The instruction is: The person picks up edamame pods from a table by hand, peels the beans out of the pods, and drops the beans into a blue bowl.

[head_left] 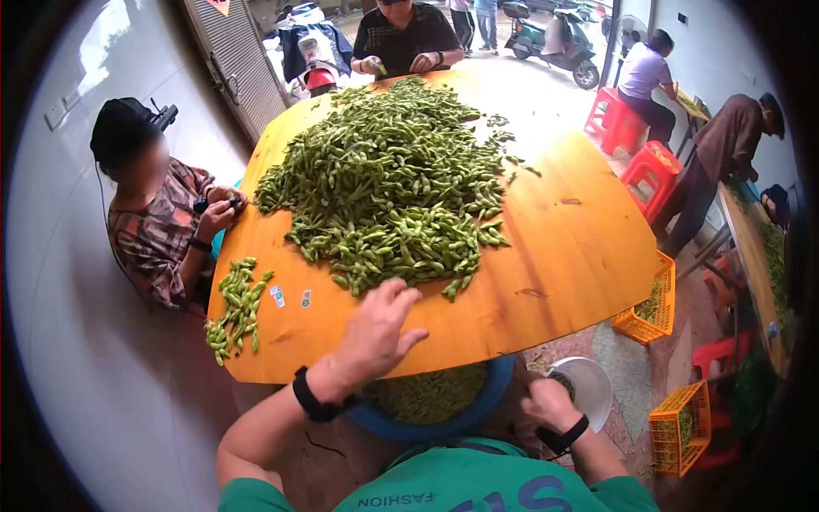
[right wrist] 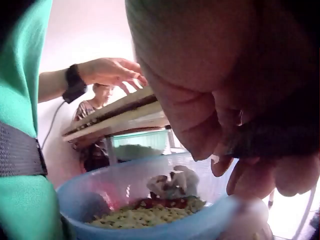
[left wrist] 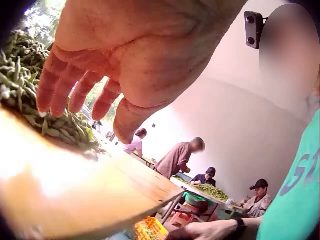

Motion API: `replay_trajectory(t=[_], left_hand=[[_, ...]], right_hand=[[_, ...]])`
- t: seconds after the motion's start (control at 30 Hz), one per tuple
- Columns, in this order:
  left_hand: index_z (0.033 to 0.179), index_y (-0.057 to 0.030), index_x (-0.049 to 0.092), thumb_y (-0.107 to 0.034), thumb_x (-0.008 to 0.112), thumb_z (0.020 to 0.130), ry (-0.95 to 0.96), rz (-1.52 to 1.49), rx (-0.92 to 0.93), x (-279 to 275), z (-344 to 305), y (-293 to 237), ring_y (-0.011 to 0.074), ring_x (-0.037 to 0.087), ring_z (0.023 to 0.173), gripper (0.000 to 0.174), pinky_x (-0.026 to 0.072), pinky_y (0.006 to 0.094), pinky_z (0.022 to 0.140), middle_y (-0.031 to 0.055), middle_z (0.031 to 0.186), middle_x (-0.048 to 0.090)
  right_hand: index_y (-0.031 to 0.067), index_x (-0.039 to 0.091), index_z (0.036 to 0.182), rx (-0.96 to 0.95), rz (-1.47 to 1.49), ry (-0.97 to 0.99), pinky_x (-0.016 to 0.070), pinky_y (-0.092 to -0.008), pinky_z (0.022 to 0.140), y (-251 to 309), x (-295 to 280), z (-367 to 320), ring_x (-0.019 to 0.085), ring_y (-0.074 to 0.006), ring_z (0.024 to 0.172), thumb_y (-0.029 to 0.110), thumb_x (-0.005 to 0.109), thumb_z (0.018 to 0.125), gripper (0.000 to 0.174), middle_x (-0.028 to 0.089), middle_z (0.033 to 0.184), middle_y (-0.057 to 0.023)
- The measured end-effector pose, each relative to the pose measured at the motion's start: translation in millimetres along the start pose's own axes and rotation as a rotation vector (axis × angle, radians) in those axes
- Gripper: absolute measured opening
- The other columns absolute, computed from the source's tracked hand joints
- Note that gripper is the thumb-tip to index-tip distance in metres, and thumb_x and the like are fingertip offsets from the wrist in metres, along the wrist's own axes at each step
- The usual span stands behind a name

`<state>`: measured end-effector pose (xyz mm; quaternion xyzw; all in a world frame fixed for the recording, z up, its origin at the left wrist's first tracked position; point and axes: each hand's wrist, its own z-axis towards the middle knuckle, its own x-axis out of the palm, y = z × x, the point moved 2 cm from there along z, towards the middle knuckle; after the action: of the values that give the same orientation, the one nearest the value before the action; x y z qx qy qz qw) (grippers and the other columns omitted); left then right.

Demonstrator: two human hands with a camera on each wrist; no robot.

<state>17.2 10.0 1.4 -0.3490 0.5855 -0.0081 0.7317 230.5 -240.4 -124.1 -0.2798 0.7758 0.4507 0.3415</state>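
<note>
A large heap of green soybean pods (head_left: 384,179) covers much of the orange wooden table (head_left: 563,273). Over the table's near edge, my left hand (head_left: 375,333) reaches out with fingers loosely extended, fingertips right at the heap's near side. Its bare palm faces the left wrist view, holding nothing. My right hand (head_left: 553,405) is low on the right, beside a white bucket (head_left: 600,392). In the right wrist view its fingers curl around a dark, handle-like object (right wrist: 275,139), whose kind is hidden by shadow. Below the table edge sits a blue basin (head_left: 505,375) containing small pale-green beans (right wrist: 150,216).
A smaller pile of pods (head_left: 239,307) lies at the table's left corner, near small printed stickers (head_left: 305,299). One person sits left, another opposite. Yellow crates (head_left: 680,427) and red stools (head_left: 653,179) stand right, with people at another table beyond.
</note>
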Motion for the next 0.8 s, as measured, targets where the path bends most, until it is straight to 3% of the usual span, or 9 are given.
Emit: replay_trajectory(t=[0.07, 0.1, 0.3, 0.37, 0.4, 0.53, 0.63, 0.77, 0.8], left_hand=[[0.132, -0.0073, 0.05, -0.028, 0.078, 0.079, -0.14, 0.195, 0.014, -11.6, 18.0, 0.1, 0.042, 0.046, 0.126, 0.063, 0.0407, 0.0468, 0.106, 0.0244, 0.138, 0.043], [0.134, -0.0076, 0.049, -0.029, 0.079, 0.078, -0.163, 0.258, 0.019, -6.6, 32.2, 1.9, 0.0424, 0.044, 0.128, 0.067, 0.0409, 0.0481, 0.105, 0.0254, 0.14, 0.041], [0.14, -0.0153, 0.047, -0.031, 0.077, 0.079, -0.107, 0.363, -0.054, 3.0, 71.4, 20.4, 0.0427, 0.037, 0.133, 0.07, 0.0393, 0.0542, 0.103, 0.0214, 0.145, 0.037], [0.139, -0.0186, 0.048, -0.028, 0.076, 0.078, -0.054, 0.486, -0.083, 4.9, 73.7, 18.0, 0.0412, 0.039, 0.131, 0.068, 0.0404, 0.0535, 0.101, 0.0201, 0.146, 0.037], [0.136, -0.0198, 0.051, -0.018, 0.072, 0.077, -0.091, 0.498, -0.044, 8.5, 71.5, 21.2, 0.0387, 0.042, 0.127, 0.062, 0.0426, 0.0517, 0.096, 0.0192, 0.144, 0.04], [0.128, -0.0186, 0.056, -0.006, 0.066, 0.073, -0.136, 0.556, 0.046, 17.1, 52.3, 23.7, 0.0365, 0.045, 0.12, 0.057, 0.0439, 0.0497, 0.09, 0.0166, 0.138, 0.045], [0.127, -0.0175, 0.056, -0.006, 0.067, 0.072, -0.136, 0.546, 0.087, 13.3, 35.4, 14.8, 0.0362, 0.045, 0.12, 0.057, 0.0432, 0.0481, 0.091, 0.0159, 0.136, 0.045], [0.127, -0.0174, 0.055, -0.022, 0.075, 0.074, -0.084, 0.536, 0.054, 8.4, 26.8, -5.9, 0.0369, 0.041, 0.126, 0.057, 0.0387, 0.0576, 0.093, 0.0159, 0.135, 0.045], [0.128, -0.0162, 0.054, -0.032, 0.078, 0.074, -0.107, 0.491, 0.055, 12.6, 26.7, -10.4, 0.0375, 0.04, 0.13, 0.06, 0.0328, 0.063, 0.098, 0.0154, 0.137, 0.044]], right_hand=[[-0.0006, 0.061, 0.096, -0.093, 0.042, -0.113, 0.0521, -0.0526, 0.076, 40.4, -4.8, -5.1, 0.064, -0.0451, 0.085, 0.017, 0.054, 0.079, 0.025, 0.065, 0.09, -0.026], [0.0004, 0.061, 0.099, -0.104, -0.017, -0.039, 0.0516, -0.0527, 0.078, 35.5, -1.8, -4.1, 0.063, -0.0453, 0.086, 0.016, 0.054, 0.08, 0.025, 0.064, 0.092, -0.0268], [0.0027, 0.063, 0.106, -0.218, 0.052, -0.085, 0.0522, -0.0514, 0.079, 51.1, 4.9, -6.1, 0.064, -0.0438, 0.086, 0.014, 0.053, 0.081, 0.029, 0.065, 0.092, -0.0253], [0.0033, 0.064, 0.107, -0.224, 0.061, -0.069, 0.0525, -0.0506, 0.079, 54.1, 2.0, -8.1, 0.065, -0.0427, 0.087, 0.013, 0.054, 0.082, 0.029, 0.065, 0.093, -0.0252], [0.0033, 0.064, 0.107, -0.221, 0.06, -0.07, 0.0525, -0.0506, 0.079, 54.0, -0.2, -9.3, 0.065, -0.0427, 0.087, 0.013, 0.054, 0.082, 0.029, 0.065, 0.093, -0.0252], [0.0002, 0.06, 0.107, -0.231, 0.08, -0.061, 0.0524, -0.0494, 0.079, 54.9, -2.7, -8.3, 0.064, -0.0421, 0.088, 0.013, 0.055, 0.083, 0.028, 0.065, 0.094, -0.025], [-0.0016, 0.058, 0.107, -0.336, 0.195, -0.113, 0.0525, -0.0478, 0.078, 65.9, -6.9, -4.3, 0.064, -0.0413, 0.087, 0.008, 0.054, 0.085, 0.025, 0.064, 0.093, -0.0243], [-0.0025, 0.057, 0.106, -0.549, 0.393, -0.195, 0.0525, -0.045, 0.074, 98.3, -30.6, 2.0, 0.064, -0.0398, 0.084, 0.0, 0.053, 0.085, 0.021, 0.063, 0.088, -0.023], [-0.0025, 0.057, 0.106, -0.548, 0.394, -0.195, 0.0525, -0.045, 0.074, 104.9, -35.0, 4.0, 0.064, -0.0398, 0.084, 0.0, 0.053, 0.085, 0.021, 0.063, 0.088, -0.023]])
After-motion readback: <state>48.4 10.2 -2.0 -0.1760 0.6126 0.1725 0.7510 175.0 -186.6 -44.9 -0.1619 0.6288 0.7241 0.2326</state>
